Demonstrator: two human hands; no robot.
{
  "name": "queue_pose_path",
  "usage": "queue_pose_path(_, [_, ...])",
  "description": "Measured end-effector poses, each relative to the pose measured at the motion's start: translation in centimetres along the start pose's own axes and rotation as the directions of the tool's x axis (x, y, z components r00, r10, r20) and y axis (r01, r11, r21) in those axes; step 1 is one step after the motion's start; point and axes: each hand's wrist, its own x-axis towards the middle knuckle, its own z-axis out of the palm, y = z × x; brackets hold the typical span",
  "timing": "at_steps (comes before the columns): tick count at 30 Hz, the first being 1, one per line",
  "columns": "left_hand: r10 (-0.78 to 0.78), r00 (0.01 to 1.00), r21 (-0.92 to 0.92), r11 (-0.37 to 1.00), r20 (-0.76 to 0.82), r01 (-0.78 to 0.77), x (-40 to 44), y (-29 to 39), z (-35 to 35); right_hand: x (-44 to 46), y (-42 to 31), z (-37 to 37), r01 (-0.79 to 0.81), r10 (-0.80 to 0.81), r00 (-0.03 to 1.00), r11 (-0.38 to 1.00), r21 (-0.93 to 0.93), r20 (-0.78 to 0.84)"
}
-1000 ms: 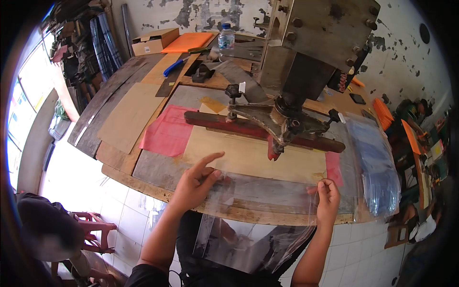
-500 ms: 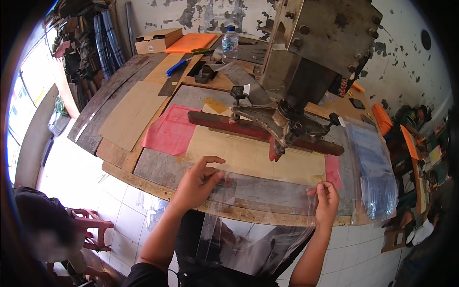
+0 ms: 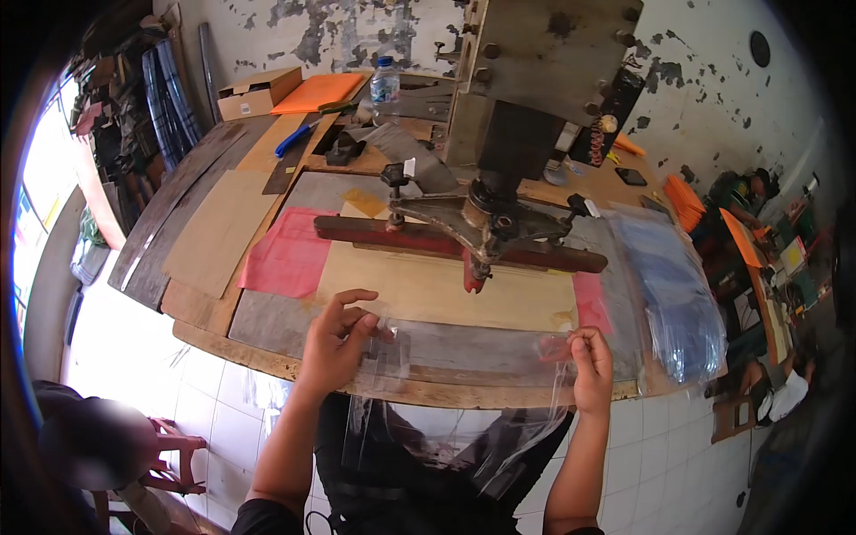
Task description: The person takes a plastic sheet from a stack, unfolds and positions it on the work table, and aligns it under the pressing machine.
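Note:
A clear plastic sheet [image 3: 446, 423] hangs between my two hands, in front of the table's near edge. My left hand [image 3: 343, 343] pinches its left corner between thumb and a finger, with the index finger raised. At the other corner, my right hand [image 3: 590, 357] has its fingers closed on the plastic. Beyond the hands, a press with a red-and-dark bar [image 3: 428, 247] stands over a cream sheet [image 3: 419, 290]. Pink material shows at the left [image 3: 290, 254] and right of that sheet.
Stacked clear plastic sleeves [image 3: 664, 285] lie at the table's right. Cardboard [image 3: 218, 236], a blue-handled tool [image 3: 294, 141], a water bottle [image 3: 385, 85], an orange stack [image 3: 316, 93] and a box [image 3: 259, 94] are further left. One person sits at lower left, others at far right.
The view has shifted, so the table and press appear further left. The plastic sheet has been lifted, and its lower edge hangs higher between my hands.

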Motion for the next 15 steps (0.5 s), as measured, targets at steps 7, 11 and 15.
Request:
queue_pose_path(7, [0.069, 0.996, -0.056, 0.996, -0.056, -0.073, -0.7, 2.0, -0.3, -0.6, -4.8, 0.5, 0.047, -0.051, 0.999, 0.988, -0.147, -0.019])
queue_pose_path(11, [0.050, 0.996, -0.101, 0.993, -0.078, -0.057, -1.3, 3.0, -0.7, -1.2, -6.6, 0.5, 0.047, -0.051, 0.998, 0.989, -0.142, -0.025])
queue_pose_path(15, [0.051, 0.995, -0.103, 0.993, -0.080, -0.060, -1.5, 3.8, -0.8, -1.5, -8.7, 1.4, 0.096, -0.105, 0.994, 0.977, -0.190, -0.038])
